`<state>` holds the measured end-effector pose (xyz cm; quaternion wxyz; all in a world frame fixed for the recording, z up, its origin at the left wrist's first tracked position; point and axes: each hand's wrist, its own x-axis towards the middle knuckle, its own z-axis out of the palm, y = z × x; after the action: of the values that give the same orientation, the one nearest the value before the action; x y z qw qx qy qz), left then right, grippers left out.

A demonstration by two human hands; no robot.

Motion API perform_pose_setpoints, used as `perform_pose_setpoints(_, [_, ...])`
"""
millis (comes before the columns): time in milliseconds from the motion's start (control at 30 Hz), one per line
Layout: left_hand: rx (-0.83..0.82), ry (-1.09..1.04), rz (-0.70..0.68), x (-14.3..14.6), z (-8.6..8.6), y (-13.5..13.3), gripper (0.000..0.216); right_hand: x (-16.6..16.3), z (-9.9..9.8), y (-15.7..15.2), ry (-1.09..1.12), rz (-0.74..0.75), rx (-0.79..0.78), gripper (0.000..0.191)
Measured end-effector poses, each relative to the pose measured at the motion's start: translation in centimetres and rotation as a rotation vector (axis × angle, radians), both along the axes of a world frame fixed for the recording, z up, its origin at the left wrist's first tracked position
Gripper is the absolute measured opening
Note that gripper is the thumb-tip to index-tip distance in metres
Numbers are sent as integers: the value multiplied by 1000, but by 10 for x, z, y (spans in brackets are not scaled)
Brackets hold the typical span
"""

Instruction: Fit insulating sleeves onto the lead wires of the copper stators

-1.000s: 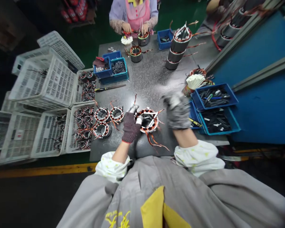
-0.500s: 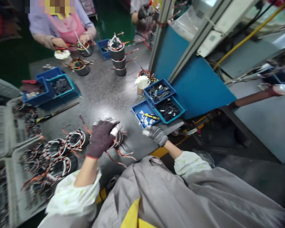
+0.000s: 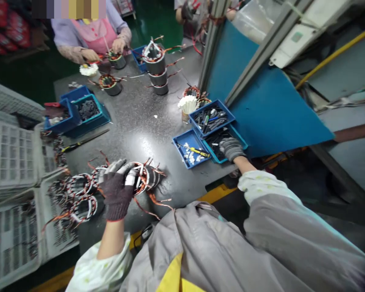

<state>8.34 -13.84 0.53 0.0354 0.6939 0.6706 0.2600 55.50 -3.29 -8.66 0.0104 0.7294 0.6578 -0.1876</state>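
Stator [image 3: 146, 178], copper-wound with loose orange leads, sits close to the near edge of the table [image 3: 140, 121], tipped up on its side. Left hand [image 3: 117, 190], in a dark glove, grasps its rim, thumb on a white sleeve at the winding. 3 more stators [image 3: 79, 194] lie just beside it toward the left edge, near the white crates [image 3: 12, 162].

Right hand [image 3: 231, 148], in a grey glove, is down in the teal tray [image 3: 243, 142] of black parts at the right edge; cannot tell whether its fingers have closed on anything. Adjacent blue tray [image 3: 179, 151] holds white pieces and a yellow-handled screwdriver [image 3: 197, 151].

At the far edge, a co-worker in a pink apron [image 3: 94, 34] works on another stator.
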Motion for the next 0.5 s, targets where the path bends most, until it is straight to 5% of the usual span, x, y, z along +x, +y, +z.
perform_pose_setpoints(67, [7, -80, 5, 1, -2, -2, 31, -3, 3, -7, 57, -73, -10, 21])
perform_pose_setpoints(200, [50, -156, 0, 1, -9, -4, 25, -52, 15, -24, 557, -239, 110, 35])
perform_pose_setpoints(333, [105, -198, 5, -1, -14, -5, 21, -158, 46, -40, 950, -18, 138, 38])
perform_pose_setpoints(500, [102, -270, -4, -5, -18, -4, 22, -240, 65, -28, 967, 128, 168, 22])
